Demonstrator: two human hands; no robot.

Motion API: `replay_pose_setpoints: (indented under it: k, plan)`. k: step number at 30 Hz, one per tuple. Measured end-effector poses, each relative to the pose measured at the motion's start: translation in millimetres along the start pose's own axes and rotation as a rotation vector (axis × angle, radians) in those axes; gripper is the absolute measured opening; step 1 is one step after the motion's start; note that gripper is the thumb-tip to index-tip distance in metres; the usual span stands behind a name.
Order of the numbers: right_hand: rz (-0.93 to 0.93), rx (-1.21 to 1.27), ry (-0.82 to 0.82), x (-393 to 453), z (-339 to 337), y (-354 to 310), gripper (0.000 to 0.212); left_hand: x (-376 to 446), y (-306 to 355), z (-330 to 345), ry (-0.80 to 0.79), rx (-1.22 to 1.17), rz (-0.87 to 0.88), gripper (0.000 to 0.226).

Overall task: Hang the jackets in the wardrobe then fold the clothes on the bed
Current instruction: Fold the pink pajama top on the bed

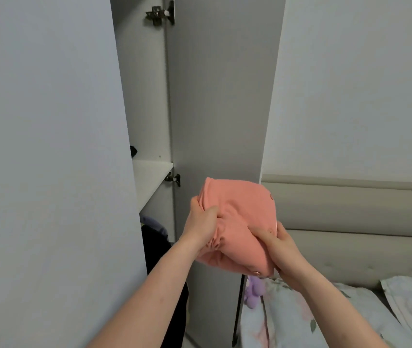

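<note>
A folded salmon-pink garment (237,212) with small snap buttons is held up in front of the open wardrobe. My left hand (201,223) grips its left edge, fingers bunching the cloth. My right hand (279,247) holds its right lower side, thumb on top and fingers underneath. The bundle hangs just right of the wardrobe's white shelf (151,179), in front of the open grey door (220,96). Dark clothes (156,244) show in the wardrobe below the shelf.
The closed wardrobe door (49,159) fills the left. A beige padded headboard (350,209) and a bed with floral pillows (300,317) lie at the lower right. A purple soft toy (255,292) sits between bed and wardrobe door.
</note>
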State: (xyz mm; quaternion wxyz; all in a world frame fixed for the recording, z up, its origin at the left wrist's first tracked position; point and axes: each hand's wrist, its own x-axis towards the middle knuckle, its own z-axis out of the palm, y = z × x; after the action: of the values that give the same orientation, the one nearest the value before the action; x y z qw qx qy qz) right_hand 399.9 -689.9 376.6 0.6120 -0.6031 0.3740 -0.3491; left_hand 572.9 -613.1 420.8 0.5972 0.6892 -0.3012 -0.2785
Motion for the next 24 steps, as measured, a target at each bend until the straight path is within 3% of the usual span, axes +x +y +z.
replay_pose_setpoints:
  k: [4, 13, 24]
  plan:
    - [-0.045, -0.024, -0.062, 52.9, 26.7, -21.5, 0.053, 37.9, 17.3, -15.9, 0.081, -0.085, -0.013, 0.034]
    - [-0.086, -0.071, -0.318, 179.7, 84.9, -52.3, 0.058, 142.8, 25.7, -48.6, 0.371, -0.122, 0.034, 0.051]
    - [-0.087, -0.06, -0.419, 297.6, 183.6, -91.8, 0.049, 223.2, 39.8, -90.1, 0.728, -0.146, 0.064, 0.071]
